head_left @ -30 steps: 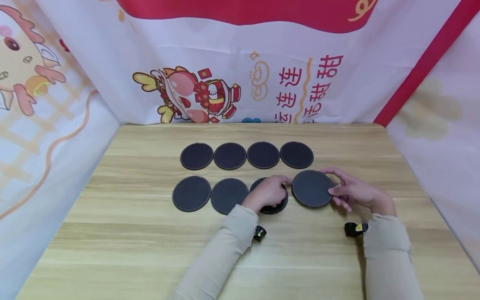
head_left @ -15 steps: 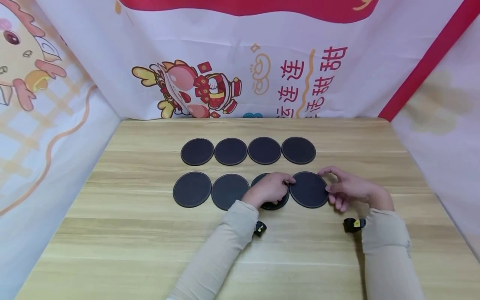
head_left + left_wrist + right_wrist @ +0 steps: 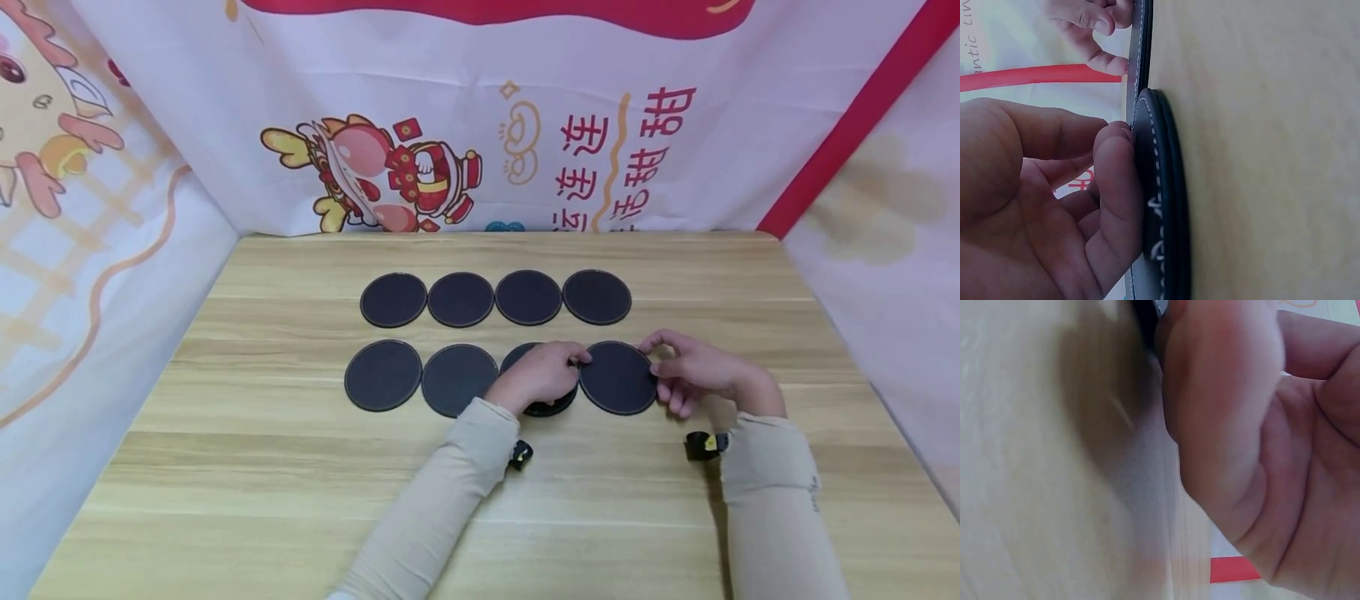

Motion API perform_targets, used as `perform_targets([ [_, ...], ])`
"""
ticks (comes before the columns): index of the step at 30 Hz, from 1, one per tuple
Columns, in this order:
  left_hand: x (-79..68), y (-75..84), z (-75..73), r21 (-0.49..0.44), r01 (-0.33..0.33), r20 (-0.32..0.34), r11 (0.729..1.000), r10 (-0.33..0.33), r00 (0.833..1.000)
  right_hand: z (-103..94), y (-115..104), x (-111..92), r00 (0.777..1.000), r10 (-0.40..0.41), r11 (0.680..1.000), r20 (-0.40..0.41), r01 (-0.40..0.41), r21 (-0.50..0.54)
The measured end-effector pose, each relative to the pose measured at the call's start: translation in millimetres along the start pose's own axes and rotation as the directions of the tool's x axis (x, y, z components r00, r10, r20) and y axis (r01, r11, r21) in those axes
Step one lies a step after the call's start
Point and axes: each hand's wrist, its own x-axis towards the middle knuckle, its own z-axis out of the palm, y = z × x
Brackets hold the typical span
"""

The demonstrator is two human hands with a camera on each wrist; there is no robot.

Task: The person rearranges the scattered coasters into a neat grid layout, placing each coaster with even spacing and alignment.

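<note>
Black round coasters with stitched rims lie in two rows on the wooden table. My left hand lies over the third coaster of the front row, covering much of it. Its fingertips touch down at the seam with the rightmost front coaster. In the left wrist view the nearer coaster shows white stitching and a thick double edge beneath my bent fingers. My right hand holds the rightmost front coaster by its right edge, thumb and forefinger on the rim, other fingers curled below. That coaster lies flat, level with its neighbours.
Behind, a row of black coasters stands edge to edge. Two more front coasters lie left of my left hand. Printed cloth walls the wooden table at back and sides. A small black camera sits at my right wrist.
My right hand has lowered the rightmost front coaster from a raised, tilted position and shifted it slightly left, flat against its neighbour. My left hand has stayed nearly in place.
</note>
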Motion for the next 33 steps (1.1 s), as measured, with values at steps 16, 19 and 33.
perform_targets([
  [16, 3.4, 8.0, 6.5, 0.179, -0.058, 0.008, 0.982, 0.057, 0.998, -0.9, 2, -9, 0.998, 0.007, 0.999, -0.057, -0.009, -0.043],
  [19, 4.5, 10.7, 7.3, 0.188, -0.064, 0.009, 0.98, 0.064, 0.998, -1.8, 2, -11, 0.998, 0.006, 0.999, -0.065, -0.01, -0.051],
  [33, -4.7, 0.1, -5.4, 0.213, -0.158, -0.111, 0.964, 0.185, 0.976, 5.3, 5, -10, 0.885, -0.285, 0.896, -0.368, 0.111, -0.429],
])
